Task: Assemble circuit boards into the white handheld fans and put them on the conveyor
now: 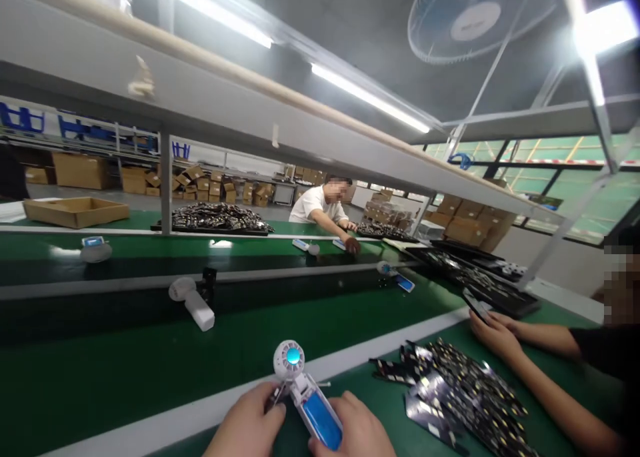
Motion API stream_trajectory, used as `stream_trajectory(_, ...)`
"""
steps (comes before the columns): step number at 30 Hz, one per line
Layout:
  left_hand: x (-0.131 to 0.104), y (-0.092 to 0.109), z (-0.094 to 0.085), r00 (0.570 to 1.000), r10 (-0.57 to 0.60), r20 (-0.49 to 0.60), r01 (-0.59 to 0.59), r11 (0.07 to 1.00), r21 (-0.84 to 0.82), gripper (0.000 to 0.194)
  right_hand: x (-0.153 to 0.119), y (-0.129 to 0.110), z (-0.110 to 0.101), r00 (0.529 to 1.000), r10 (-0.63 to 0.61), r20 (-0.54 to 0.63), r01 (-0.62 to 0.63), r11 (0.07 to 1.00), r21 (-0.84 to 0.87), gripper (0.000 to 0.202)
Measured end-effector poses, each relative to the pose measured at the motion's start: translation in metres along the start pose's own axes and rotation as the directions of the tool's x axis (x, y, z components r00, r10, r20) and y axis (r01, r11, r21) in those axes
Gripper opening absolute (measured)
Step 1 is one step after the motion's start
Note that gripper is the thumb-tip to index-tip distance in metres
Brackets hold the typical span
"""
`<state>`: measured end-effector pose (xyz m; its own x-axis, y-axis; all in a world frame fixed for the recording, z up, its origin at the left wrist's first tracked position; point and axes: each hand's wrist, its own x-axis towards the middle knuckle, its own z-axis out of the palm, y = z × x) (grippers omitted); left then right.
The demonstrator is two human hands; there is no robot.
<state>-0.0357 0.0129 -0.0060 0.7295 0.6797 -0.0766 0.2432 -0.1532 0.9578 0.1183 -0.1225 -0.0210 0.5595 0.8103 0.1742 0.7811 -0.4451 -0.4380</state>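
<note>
A small white handheld fan (300,390) with a round head and a blue battery in its open handle is held at the bottom centre. My right hand (353,427) is closed round the lower part of the handle. Just left of the fan, my left hand (250,420) pinches a small dark part close to the fan's neck; what exactly it is cannot be made out. Right of my hands lies a pile of dark, shiny flat parts (460,390) on the green surface.
A green belt (125,350) with pale rails carries several fans, among them a white one (199,309). At the right, another person's hands (493,327) hold a dark device. Across the belt a person in white (315,207) reaches over. Trays of dark parts (217,218) stand beyond.
</note>
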Motion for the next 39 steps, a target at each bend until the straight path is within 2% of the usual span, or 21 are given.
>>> stream_trajectory(1,-0.004,0.002,-0.001,0.997,0.077,-0.024,-0.073,0.99,0.123,0.028,-0.004,-0.004,-0.002,0.999,-0.006,0.033,0.006,1.0,0.012,0.028)
stream_trajectory(3,-0.009,0.005,-0.002,0.971,0.237,-0.037,-0.206,0.904,0.375,0.027,-0.008,-0.013,-0.007,0.998,-0.025,0.066,0.017,0.992,0.128,0.027)
stream_trajectory(5,-0.011,0.006,-0.003,0.951,0.308,-0.015,-0.258,0.824,0.505,0.028,-0.009,-0.018,-0.009,0.999,-0.03,0.035,0.017,0.948,0.317,0.029)
stream_trajectory(8,-0.009,0.002,-0.002,0.935,0.354,0.035,-0.316,0.781,0.538,0.032,-0.003,-0.018,-0.007,1.0,-0.004,-0.031,0.019,0.861,0.508,0.025)
stream_trajectory(11,-0.006,-0.003,0.001,0.917,0.386,0.097,-0.377,0.763,0.525,0.032,0.006,-0.014,0.0,0.998,0.001,-0.059,0.034,0.812,0.583,0.021)
stream_trajectory(15,-0.004,-0.002,0.003,0.931,0.34,0.135,-0.361,0.795,0.487,0.025,0.012,-0.012,0.008,0.997,-0.029,-0.071,0.067,0.779,0.624,0.017)
stream_trajectory(21,-0.002,0.006,0.0,0.914,0.305,0.267,-0.371,0.895,0.247,0.026,0.01,-0.012,0.008,0.985,-0.119,-0.121,0.168,0.796,0.581,0.015)
stream_trajectory(23,-0.003,0.009,0.002,0.936,0.256,0.24,-0.303,0.935,0.184,0.026,0.006,-0.014,0.005,0.975,-0.181,-0.13,0.223,0.813,0.538,0.015)
stream_trajectory(26,-0.006,0.014,0.007,0.977,0.113,0.18,-0.139,0.981,0.135,0.026,-0.003,-0.016,0.001,0.953,-0.274,-0.131,0.303,0.836,0.457,0.015)
stream_trajectory(29,-0.01,0.02,0.01,0.984,0.049,0.17,-0.075,0.986,0.149,0.023,-0.011,-0.018,0.001,0.935,-0.322,-0.149,0.355,0.857,0.375,0.016)
stream_trajectory(32,-0.011,0.023,0.012,0.982,0.049,0.182,-0.086,0.976,0.199,0.019,-0.015,-0.019,0.004,0.916,-0.361,-0.175,0.399,0.867,0.299,0.017)
stream_trajectory(36,-0.012,0.021,0.01,0.981,0.031,0.191,-0.082,0.96,0.267,0.019,-0.017,-0.02,0.008,0.865,-0.427,-0.263,0.47,0.874,0.126,0.017)
stream_trajectory(39,-0.011,0.019,0.009,0.98,0.037,0.196,-0.097,0.948,0.304,0.021,-0.016,-0.02,0.009,0.865,-0.417,-0.28,0.462,0.879,0.119,0.017)
